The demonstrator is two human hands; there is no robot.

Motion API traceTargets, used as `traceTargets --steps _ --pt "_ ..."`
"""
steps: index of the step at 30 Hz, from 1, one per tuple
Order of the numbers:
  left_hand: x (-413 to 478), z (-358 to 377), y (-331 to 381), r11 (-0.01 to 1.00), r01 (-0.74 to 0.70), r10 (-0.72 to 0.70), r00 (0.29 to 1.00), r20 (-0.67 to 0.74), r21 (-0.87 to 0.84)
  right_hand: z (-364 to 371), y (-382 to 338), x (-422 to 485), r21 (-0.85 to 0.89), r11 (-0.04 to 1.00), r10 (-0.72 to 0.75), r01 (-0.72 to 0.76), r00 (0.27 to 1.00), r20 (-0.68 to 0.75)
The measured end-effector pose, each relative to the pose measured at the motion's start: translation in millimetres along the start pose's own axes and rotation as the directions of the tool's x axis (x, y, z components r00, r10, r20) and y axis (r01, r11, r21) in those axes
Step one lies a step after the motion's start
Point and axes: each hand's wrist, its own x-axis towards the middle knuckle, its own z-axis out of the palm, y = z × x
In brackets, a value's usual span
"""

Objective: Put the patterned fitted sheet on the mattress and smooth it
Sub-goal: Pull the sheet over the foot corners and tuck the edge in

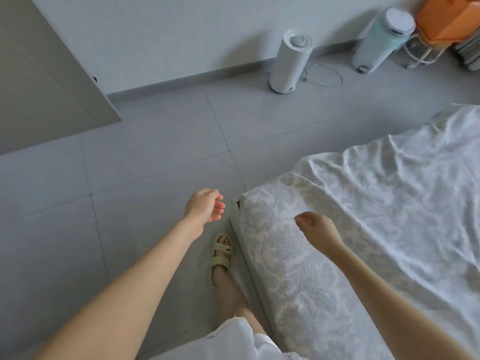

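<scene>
White cylinder (289, 61) by wall (181, 35), sandal (221, 255) beside mattress (285, 255)

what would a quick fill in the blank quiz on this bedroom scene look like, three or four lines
1. The left hand hangs open over the tiled ____.
2. The right hand, fingers curled, is above the patterned corner of the ____.
3. The white cylindrical appliance stands close to the ____.
4. The bag at the top right is coloured ____.

Missing words: floor; mattress; wall; orange.
</scene>
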Motion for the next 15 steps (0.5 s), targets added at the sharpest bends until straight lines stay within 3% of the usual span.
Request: traceTargets --steps 3,6,8,11,15 --pt "53 14 -5 0.962 0.249 -0.250 0.968 -0.001 0.110 2 -15 43 -0.093 0.995 -0.025 0.029 0.999 0.042" --pt "96 30 -38 0.883 0.439 -0.457 0.885 0.092 0.167 21 -26 88 -0.358 0.891 -0.263 0.278 0.960 0.093" --pt "118 41 -65 0.835 0.535 -0.549 0.822 0.152 0.125 38 -32 117 -0.447 0.800 -0.369 0.401 0.915 0.162" --pt "139 58 -103 0.766 0.642 -0.625 0.754 0.203 -0.024 66 -40 151 -0.486 0.710 -0.443 0.510 0.859 0.255" --pt "158 80 -133 0.702 0.692 -0.642 0.718 0.271 -0.170 89 -40 177 -0.513 0.622 -0.434 0.592 0.806 0.404"
